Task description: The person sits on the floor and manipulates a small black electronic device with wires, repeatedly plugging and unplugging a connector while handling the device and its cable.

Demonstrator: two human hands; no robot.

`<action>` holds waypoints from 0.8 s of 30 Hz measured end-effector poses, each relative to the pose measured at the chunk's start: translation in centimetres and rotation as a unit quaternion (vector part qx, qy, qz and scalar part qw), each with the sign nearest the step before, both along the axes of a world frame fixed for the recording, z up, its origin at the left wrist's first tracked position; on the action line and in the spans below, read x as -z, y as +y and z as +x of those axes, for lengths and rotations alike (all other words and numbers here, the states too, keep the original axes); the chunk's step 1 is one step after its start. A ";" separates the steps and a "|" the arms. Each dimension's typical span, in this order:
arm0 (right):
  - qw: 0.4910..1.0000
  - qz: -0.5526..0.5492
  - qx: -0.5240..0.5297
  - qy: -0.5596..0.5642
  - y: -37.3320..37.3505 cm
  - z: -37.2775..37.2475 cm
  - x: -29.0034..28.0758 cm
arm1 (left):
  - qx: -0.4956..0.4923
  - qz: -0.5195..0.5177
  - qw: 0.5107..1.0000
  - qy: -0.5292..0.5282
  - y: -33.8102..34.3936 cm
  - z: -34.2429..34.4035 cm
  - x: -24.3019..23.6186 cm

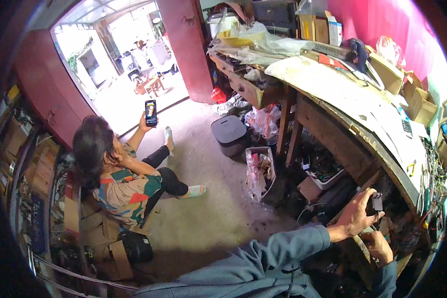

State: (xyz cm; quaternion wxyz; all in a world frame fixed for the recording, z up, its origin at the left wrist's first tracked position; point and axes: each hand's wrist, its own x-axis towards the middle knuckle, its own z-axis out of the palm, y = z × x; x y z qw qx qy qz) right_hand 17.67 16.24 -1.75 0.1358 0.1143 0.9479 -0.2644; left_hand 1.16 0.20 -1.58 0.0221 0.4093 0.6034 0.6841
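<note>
At the lower right, my left hand (355,216) reaches over an open wooden drawer (360,248) under the table. Its thumb and a finger are closed around a small grey block-like piece (377,201), whose kind I cannot make out. Just below it, my right hand (378,247) is at the drawer with its fingers curled inward. What the right fingers hold, if anything, is hidden. Dark clutter fills the shadow around both hands, too dim to tell apart.
A long worktable (328,84) carries sheets, boxes and tools; cables (432,198) hang at its right end. Beneath stand a grey lidded bin (229,134) and a white box (268,191) of packets. At left a seated person (126,191) holds a phone (150,113), near an open doorway.
</note>
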 end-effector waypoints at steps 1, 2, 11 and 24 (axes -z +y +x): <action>1.000 -0.010 -0.002 0.003 0.5 0.2 0.3 | -0.001 0.004 1.000 0.000 0.1 0.0 0.1; 1.000 -0.020 -0.004 0.007 0.9 0.3 0.6 | 0.003 0.002 1.000 -0.002 0.2 -0.1 0.1; 0.999 -0.026 -0.019 -0.041 -0.5 -0.5 -1.7 | 0.012 0.005 0.999 -0.049 -0.4 0.0 -0.5; 0.996 0.036 -0.057 0.064 1.2 1.9 -3.0 | 0.064 0.018 0.982 -0.175 -1.2 -0.9 -2.5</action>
